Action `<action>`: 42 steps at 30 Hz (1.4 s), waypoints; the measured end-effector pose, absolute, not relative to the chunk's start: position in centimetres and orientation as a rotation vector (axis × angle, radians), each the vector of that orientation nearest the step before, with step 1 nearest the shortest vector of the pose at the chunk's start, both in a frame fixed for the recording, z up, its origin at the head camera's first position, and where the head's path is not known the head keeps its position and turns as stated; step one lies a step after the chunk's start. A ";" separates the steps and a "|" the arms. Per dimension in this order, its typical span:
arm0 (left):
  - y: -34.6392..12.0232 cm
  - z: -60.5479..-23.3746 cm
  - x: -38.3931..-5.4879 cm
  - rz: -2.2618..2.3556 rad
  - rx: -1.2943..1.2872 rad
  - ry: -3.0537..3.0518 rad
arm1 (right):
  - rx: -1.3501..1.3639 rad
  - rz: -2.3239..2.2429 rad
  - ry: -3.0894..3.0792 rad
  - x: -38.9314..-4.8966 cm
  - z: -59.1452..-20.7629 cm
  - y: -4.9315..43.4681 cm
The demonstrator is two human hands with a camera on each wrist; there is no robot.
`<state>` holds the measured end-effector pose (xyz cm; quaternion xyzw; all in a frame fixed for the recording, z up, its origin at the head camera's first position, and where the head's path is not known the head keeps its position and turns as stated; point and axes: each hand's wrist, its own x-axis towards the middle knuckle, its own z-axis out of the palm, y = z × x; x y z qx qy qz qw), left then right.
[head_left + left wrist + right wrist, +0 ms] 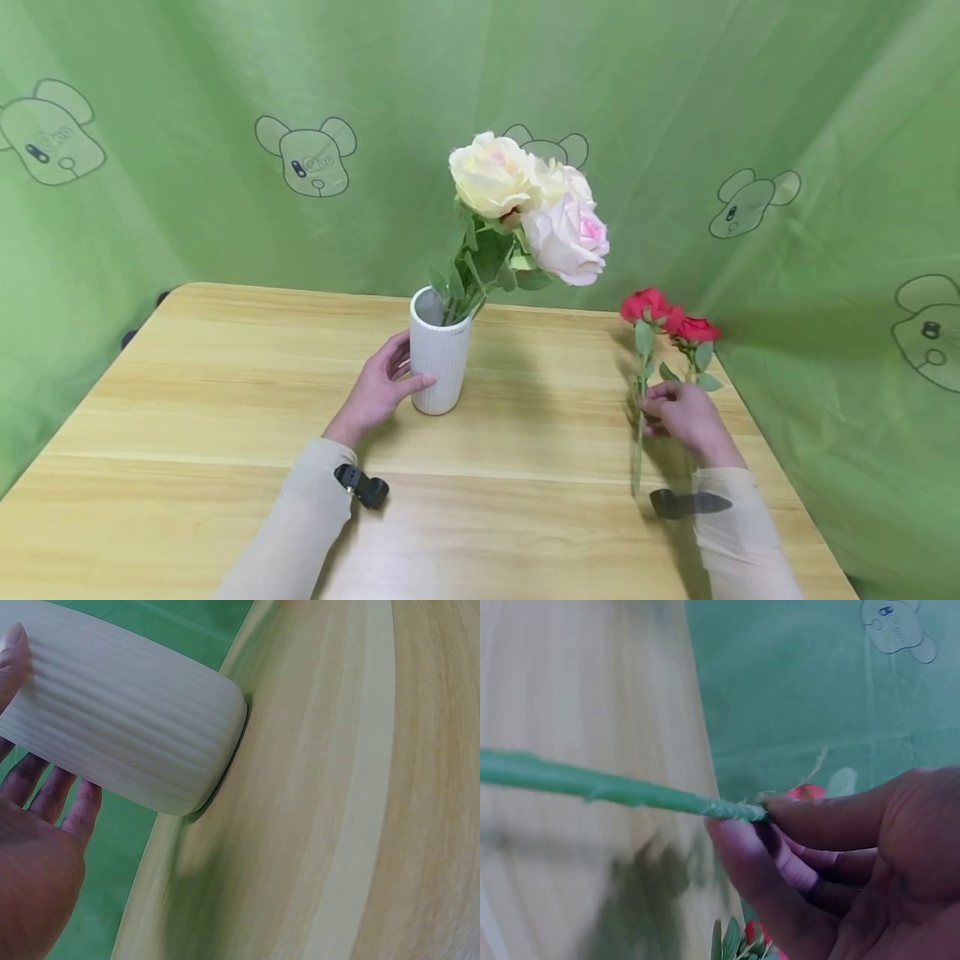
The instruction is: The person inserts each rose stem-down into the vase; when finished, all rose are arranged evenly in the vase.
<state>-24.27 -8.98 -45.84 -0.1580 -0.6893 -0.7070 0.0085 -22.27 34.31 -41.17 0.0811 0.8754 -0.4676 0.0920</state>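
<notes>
A white ribbed vase (441,367) stands upright on the wooden table, holding cream roses (491,175) and a pale pink rose (566,237) that lean right. My left hand (375,392) holds the vase's left side, its thumb across the front; the left wrist view shows several fingertips along the ribbed wall (142,712). Over at the right, my right hand (686,417) pinches the green stem (630,789) of a red rose (643,305) between thumb and fingers. The stem's lower end points toward me. Just beside it is another red rose (697,330), its stem partly hidden by the hand.
Green curtains (405,83) printed with bear-head outlines hang behind the table (225,400) and on both sides. The table's back edge runs just behind the vase. Dark straps (362,486) sit on both sleeves near the wrists.
</notes>
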 end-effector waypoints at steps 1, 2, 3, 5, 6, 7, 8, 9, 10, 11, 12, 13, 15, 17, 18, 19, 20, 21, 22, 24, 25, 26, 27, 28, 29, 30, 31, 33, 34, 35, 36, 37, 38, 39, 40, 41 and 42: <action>-9.0 -45.8 -24.3 -2.208 -0.497 -2.155 | 0.217 -1.409 2.606 -22.3 -41.0 34.2; -9.0 -45.8 -24.3 -2.207 -0.504 -2.152 | 0.196 -1.438 2.607 -22.3 -40.8 34.0; -8.9 -45.7 -24.4 -2.206 -0.505 -2.150 | 0.177 -1.463 2.610 -22.3 -40.7 33.8; -8.9 -45.6 -24.4 -2.207 -0.510 -2.146 | 0.139 -1.505 2.621 -22.3 -40.3 33.4; -8.9 -45.6 -24.4 -2.206 -0.514 -2.145 | 0.126 -1.524 2.624 -22.3 -40.2 33.2; -8.9 -45.5 -24.4 -2.209 -0.517 -2.142 | 0.115 -1.542 2.628 -22.3 -40.0 32.9; -8.9 -45.5 -24.4 -2.212 -0.517 -2.140 | 0.107 -1.567 2.626 -22.2 -39.9 32.7; -8.9 -45.5 -24.3 -2.213 -0.517 -2.140 | 0.100 -1.586 2.627 -22.2 -39.8 32.4; -8.9 -45.4 -24.3 -2.215 -0.515 -2.142 | 0.089 -1.607 2.626 -22.2 -39.6 32.1; -9.0 -45.4 -24.2 -2.214 -0.513 -2.145 | 0.077 -1.632 2.624 -22.2 -39.5 31.8; -9.0 -45.4 -24.2 -2.213 -0.509 -2.147 | 0.065 -1.659 2.621 -22.1 -39.5 31.5; -9.0 -45.4 -24.2 -2.212 -0.507 -2.147 | 0.048 -1.686 2.616 -22.2 -39.4 31.2; -9.0 -45.4 -24.1 -2.207 -0.506 -2.145 | 0.007 -1.744 2.609 -22.2 -39.3 30.6; -9.0 -45.5 -24.1 -2.206 -0.504 -2.140 | -0.042 -1.800 2.607 -22.3 -39.2 30.1; -9.0 -45.6 -24.2 -2.208 -0.509 -2.137 | -0.063 -1.827 2.607 -22.3 -39.1 29.8; -9.0 -45.7 -24.2 -2.209 -0.514 -2.138 | -0.085 -1.859 2.606 -22.3 -39.1 29.5; -8.9 -45.8 -24.2 -2.211 -0.515 -2.137 | -0.101 -1.887 2.606 -22.3 -39.0 29.3; -8.9 -45.9 -24.3 -2.215 -0.517 -2.133 | -0.117 -1.925 2.593 -22.3 -38.9 29.0; -8.8 -46.0 -24.3 -2.218 -0.515 -2.131 | -0.138 -1.949 2.590 -22.4 -38.8 28.7; -8.8 -46.0 -24.3 -2.221 -0.513 -2.126 | -0.169 -2.003 2.571 -22.4 -38.6 28.2; -8.8 -46.0 -24.3 -2.221 -0.510 -2.125 | -0.183 -2.033 2.552 -22.5 -38.6 28.0; -8.8 -46.0 -24.2 -2.221 -0.508 -2.121 | -0.196 -2.056 2.537 -22.5 -38.5 27.7; -8.8 -46.0 -24.2 -2.222 -0.508 -2.118 | -0.213 -2.075 2.524 -22.6 -38.5 27.5; -8.8 -45.9 -24.2 -2.221 -0.508 -2.119 | -0.229 -2.090 2.517 -22.6 -38.5 27.3; -8.8 -45.9 -24.2 -2.222 -0.515 -2.118 | -0.243 -2.113 2.499 -22.6 -38.5 27.2; -8.8 -45.9 -24.3 -2.222 -0.516 -2.122 | -0.260 -2.139 2.481 -22.6 -38.5 27.1; -8.9 -45.9 -24.3 -2.222 -0.520 -2.124 | -0.278 -2.166 2.461 -22.7 -38.5 27.0; -8.9 -45.9 -24.3 -2.220 -0.519 -2.128 | -0.322 -2.199 2.436 -22.8 -38.6 26.7; -8.9 -45.9 -24.3 -2.219 -0.515 -2.130 | -0.339 -2.216 2.422 -22.8 -38.6 26.5; -9.0 -45.9 -24.3 -2.218 -0.511 -2.134 | -0.356 -2.224 2.415 -22.9 -38.6 26.4; -9.0 -45.9 -24.3 -2.215 -0.511 -2.136 | -0.369 -2.231 2.412 -22.9 -38.5 26.2; -9.0 -45.9 -24.3 -2.215 -0.509 -2.137 | -0.379 -2.230 2.413 -22.9 -38.5 26.1; -9.0 -45.9 -24.2 -2.217 -0.509 -2.135 | -0.387 -2.227 2.420 -23.0 -38.4 25.9; -9.1 -45.9 -24.2 -2.216 -0.511 -2.135 | -0.395 -2.223 2.431 -23.0 -38.4 25.7; -9.0 -45.8 -24.2 -2.216 -0.514 -2.134 | -0.403 -2.218 2.446 -23.0 -38.3 25.6; -9.1 -45.8 -24.2 -2.214 -0.515 -2.133 | -0.411 -2.216 2.456 -23.0 -38.3 25.5; -9.1 -45.8 -24.2 -2.212 -0.518 -2.131 | -0.420 -2.214 2.465 -23.0 -38.2 25.3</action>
